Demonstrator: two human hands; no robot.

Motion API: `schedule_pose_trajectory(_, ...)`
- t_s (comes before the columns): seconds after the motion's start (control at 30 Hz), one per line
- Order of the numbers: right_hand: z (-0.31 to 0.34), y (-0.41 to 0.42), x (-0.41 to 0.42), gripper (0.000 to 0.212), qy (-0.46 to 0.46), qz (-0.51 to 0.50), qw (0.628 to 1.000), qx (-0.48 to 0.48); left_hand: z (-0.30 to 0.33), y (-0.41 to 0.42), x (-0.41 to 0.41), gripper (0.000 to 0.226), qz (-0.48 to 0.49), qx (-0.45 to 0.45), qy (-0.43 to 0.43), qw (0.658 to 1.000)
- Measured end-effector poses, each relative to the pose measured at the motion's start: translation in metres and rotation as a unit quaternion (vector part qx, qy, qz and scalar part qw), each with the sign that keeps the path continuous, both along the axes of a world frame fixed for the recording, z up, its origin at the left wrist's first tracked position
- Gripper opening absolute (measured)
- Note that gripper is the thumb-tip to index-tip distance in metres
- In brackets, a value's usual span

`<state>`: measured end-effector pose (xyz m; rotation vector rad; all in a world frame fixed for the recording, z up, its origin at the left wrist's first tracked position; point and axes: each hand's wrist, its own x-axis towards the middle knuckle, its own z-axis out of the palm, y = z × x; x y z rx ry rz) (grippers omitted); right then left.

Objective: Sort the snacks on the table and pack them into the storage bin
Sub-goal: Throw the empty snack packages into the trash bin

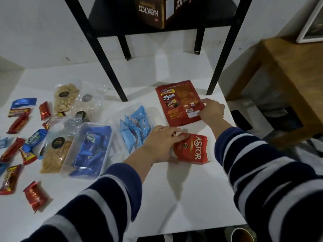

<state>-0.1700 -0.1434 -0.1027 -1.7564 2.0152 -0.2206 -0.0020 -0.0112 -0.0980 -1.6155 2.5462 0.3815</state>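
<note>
White tabletop (183, 198), with black shelf legs (111, 74) standing on it toward the top of the frame and a brown Nextar box (150, 11) on the shelf above. Your left hand (160, 142), at centre, curls its fingers over the near end of the red Astor pack (192, 149). Your right hand (212, 111), right of centre, pinches the lower right corner of the flat red Beng-Beng Share It bag (178, 103), which lies just above the Astor pack. Step in hand, by judgement: grouping the red items before packing. Next move likely calls for lifting or sliding both packs toward a container with room, which neither visible one clearly offers. Containers: clear storage bin (70, 165), lower centre-left, holding dark blue wrapped snacks (90, 151); second clear tub (150, 110) beside it, holding light blue packets (134, 130). Unsorted at left of the frame: small red wrapped bars (35, 196), blue Kalpa wrappers (33, 142), clear bags of tan snacks (56, 154).
</note>
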Motion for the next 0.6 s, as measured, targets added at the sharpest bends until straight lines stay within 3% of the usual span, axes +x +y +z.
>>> schedule_pose_trajectory(0.1, 0.004, 0.001, -0.008, 0.023, -0.125, -0.043, 0.991, -0.002, 0.002, 0.001, -0.002, 0.091, 0.009, 0.003, 0.004, 1.000)
schedule_pose_trajectory(0.23, 0.029, 0.006, -0.012, 0.030, -0.310, -0.063, 0.948, 0.046, 0.009, 0.004, -0.005, 0.085, 0.052, 0.009, 0.040, 0.998)
schedule_pose_trajectory(0.47, 0.099, 0.018, -0.026, 0.041, -0.380, -0.057, 0.922, 0.051, 0.036, 0.016, -0.021, 0.087, 0.128, -0.018, 0.148, 0.981)
schedule_pose_trajectory(0.6, 0.137, 0.029, -0.032, 0.038, -0.420, -0.054, 0.905, 0.031, 0.060, 0.025, -0.031, 0.088, 0.145, -0.053, 0.160, 0.975)
